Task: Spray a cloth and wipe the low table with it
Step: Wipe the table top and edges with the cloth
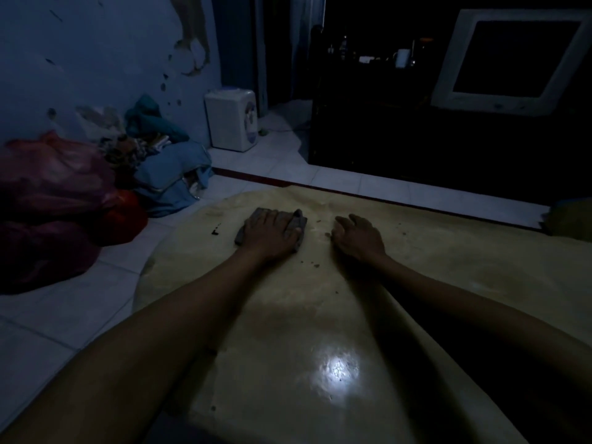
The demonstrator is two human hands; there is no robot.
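A grey cloth (293, 224), folded into a thick soft pad, is being pressed flat under the left hand (272, 233) w/ fingers spread straight over it, nothing curled round it. The pad is lying toward the far left part of the low table (416, 283), a smooth, glossy, pale yellowish top w/ a rounded far-left corner. The right hand (357, 237) is resting just beside the cloth, apart from it, fingers loosely bent down onto the tabletop & gripping nothing. Small dark crumbs (315, 265) are scattered between & around both hands; a darker speck cluster (215, 232) is lying left of the cloth. A bright light glare (336, 368) is being reflected on the near surface.

The room is being seen very dim. White floor tiles (80, 299) are surrounding the table. Along the blue, peeling wall (96, 52), crumpled plastic bags (48, 187), a laundry heap (166, 168) & a white boxy appliance (230, 120), possibly a water dispenser, are being kept. A white-framed CRT screen (515, 56) is sitting on dark furniture (384, 139) at far right.
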